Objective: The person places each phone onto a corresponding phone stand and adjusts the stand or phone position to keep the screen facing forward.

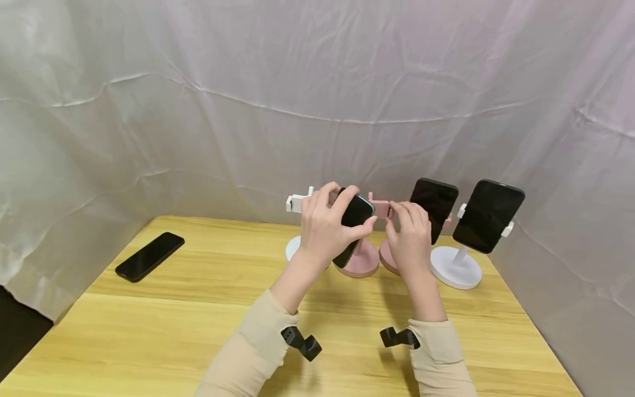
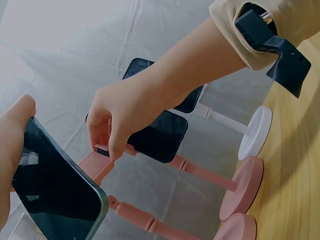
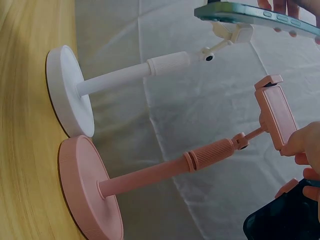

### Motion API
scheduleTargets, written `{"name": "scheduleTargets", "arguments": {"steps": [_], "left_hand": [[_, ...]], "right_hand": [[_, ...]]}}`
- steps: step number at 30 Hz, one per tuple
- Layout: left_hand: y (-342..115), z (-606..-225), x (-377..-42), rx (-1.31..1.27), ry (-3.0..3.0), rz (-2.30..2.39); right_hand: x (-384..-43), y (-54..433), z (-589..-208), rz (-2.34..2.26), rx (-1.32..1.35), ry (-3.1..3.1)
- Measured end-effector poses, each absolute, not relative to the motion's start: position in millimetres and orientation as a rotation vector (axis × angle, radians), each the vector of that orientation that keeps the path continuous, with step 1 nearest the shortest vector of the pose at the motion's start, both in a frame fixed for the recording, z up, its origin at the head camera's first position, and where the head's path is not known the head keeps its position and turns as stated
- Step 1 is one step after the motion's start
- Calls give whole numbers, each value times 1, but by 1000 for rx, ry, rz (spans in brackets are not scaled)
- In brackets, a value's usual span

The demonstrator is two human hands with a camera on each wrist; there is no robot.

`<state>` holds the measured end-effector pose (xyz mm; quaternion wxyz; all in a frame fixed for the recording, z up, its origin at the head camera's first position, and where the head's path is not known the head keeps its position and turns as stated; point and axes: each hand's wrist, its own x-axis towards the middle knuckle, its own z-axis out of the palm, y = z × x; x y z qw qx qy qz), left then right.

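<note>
My left hand (image 1: 322,231) grips a dark phone (image 1: 358,212) with a teal edge, fingers over the top and thumb at the near side. It is held tilted, in front of a pink phone stand (image 1: 364,263) and apart from its clamp. In the right wrist view the stand's pink clamp (image 3: 280,112) is bare. My right hand (image 1: 413,237) pinches the end of that clamp with thumb and fingers, seen in the left wrist view beside the teal-edged phone (image 2: 60,185).
A white stand (image 3: 120,80) with a bare clamp stands left of the pink one. To the right, a second pink stand (image 2: 245,185) and a white stand (image 1: 456,270) each carry a black phone. Another black phone (image 1: 150,257) lies flat at the table's left.
</note>
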<state>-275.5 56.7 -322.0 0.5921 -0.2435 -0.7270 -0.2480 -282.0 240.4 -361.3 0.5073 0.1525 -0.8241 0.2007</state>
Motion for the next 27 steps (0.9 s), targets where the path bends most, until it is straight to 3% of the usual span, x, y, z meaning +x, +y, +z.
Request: {"name": "scheduleTargets", "arguments": {"steps": [27], "left_hand": [[92, -313, -286, -562, -1747, -638]], "right_hand": [[-279, 240, -362, 488, 384, -1959]]}}
